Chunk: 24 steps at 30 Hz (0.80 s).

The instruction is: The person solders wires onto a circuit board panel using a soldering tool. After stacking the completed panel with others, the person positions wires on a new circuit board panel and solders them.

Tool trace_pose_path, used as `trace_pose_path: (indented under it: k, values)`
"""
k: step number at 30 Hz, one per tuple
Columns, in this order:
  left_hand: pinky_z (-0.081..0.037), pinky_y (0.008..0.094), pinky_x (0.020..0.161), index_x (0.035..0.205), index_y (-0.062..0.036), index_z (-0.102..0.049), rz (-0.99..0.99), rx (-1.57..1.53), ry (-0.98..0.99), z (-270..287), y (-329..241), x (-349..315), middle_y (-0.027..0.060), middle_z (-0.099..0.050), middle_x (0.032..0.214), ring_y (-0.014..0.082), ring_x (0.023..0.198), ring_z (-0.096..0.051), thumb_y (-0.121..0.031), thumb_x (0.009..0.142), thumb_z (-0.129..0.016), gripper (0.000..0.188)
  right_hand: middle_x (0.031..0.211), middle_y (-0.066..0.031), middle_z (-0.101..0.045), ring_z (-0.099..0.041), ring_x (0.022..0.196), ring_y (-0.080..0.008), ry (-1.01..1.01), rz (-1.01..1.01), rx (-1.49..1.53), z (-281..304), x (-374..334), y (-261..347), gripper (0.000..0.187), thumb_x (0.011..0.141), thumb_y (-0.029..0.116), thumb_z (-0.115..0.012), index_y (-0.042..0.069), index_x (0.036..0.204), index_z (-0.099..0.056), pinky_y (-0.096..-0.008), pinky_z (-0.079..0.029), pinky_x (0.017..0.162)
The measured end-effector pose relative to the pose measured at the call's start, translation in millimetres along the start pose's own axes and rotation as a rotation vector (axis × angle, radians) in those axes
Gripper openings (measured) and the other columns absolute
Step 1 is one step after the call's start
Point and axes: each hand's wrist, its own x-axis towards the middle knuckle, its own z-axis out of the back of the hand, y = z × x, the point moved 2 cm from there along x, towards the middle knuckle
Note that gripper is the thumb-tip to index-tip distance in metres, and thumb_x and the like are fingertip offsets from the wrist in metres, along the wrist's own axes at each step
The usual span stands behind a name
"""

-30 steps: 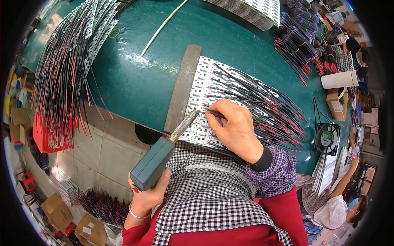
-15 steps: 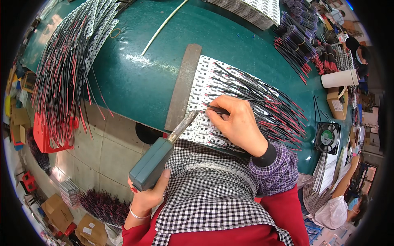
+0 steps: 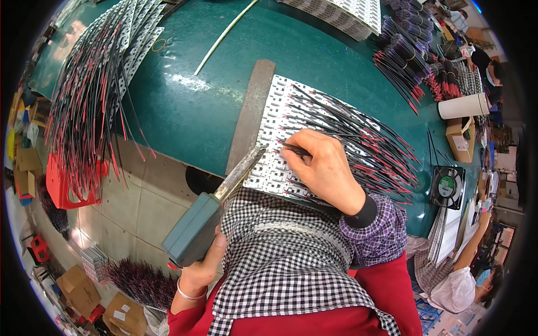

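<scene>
My left hand [image 3: 203,267] is wrapped round the dark green body of a soldering gun [image 3: 192,231]. Its long metal barrel slants up to the right, with the tip over the white circuit board panel [image 3: 268,172], close to my right fingertips. A black wire [image 3: 296,149] is pinched between the thumb and fingers of my right hand [image 3: 325,165], its end at the panel. Rows of black wires with red parts [image 3: 386,154] fan out rightward from the panel. Against the panel's left edge lies a flat metal bar [image 3: 250,115]. Whether the tip touches the board cannot be made out.
On the green table [image 3: 185,123], wired panels [image 3: 89,101] hang over the left edge above a red stool [image 3: 59,182]. A panel stack [image 3: 358,19] and wire bundles [image 3: 406,56] lie at the back. A small fan [image 3: 447,187] stands right; a co-worker [image 3: 457,288] sits beyond.
The soldering gun's body has swung left and slightly down with my left hand, and its tip has shifted a little up and left. My right hand is almost unmoved, still pinching the wire.
</scene>
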Motion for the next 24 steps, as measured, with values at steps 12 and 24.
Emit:
trace_pose_path:
  k: [12, 24]
  values:
    - [-0.047, 0.0245, 0.051, 0.124, 0.008, -0.06, -0.09, 0.049, -0.011, 1, 3, -2, 0.0163, -0.068, 0.113, 0.0109, 0.062, -0.058, 0.009, 0.085, -0.067, 0.04, 0.081, -0.0103, -0.061, -0.062, 0.064, -0.0245, -0.147, 0.084, 0.192, -5, -20, 18, 0.012, 0.086, 0.0, -0.071, 0.0, 0.098, -0.067, -0.0335, -0.048, 0.056]
    - [-0.047, 0.0238, 0.054, 0.125, 0.0055, -0.061, -0.109, 0.144, 0.051, 7, 12, -5, 0.0145, -0.068, 0.113, 0.0103, 0.067, -0.059, 0.005, 0.086, -0.07, 0.04, 0.08, -0.0117, -0.066, -0.065, 0.066, -0.033, -0.143, 0.083, 0.027, -19, -21, 10, 0.005, 0.086, 0.006, -0.07, 0.004, 0.088, -0.065, -0.0411, -0.05, 0.057]
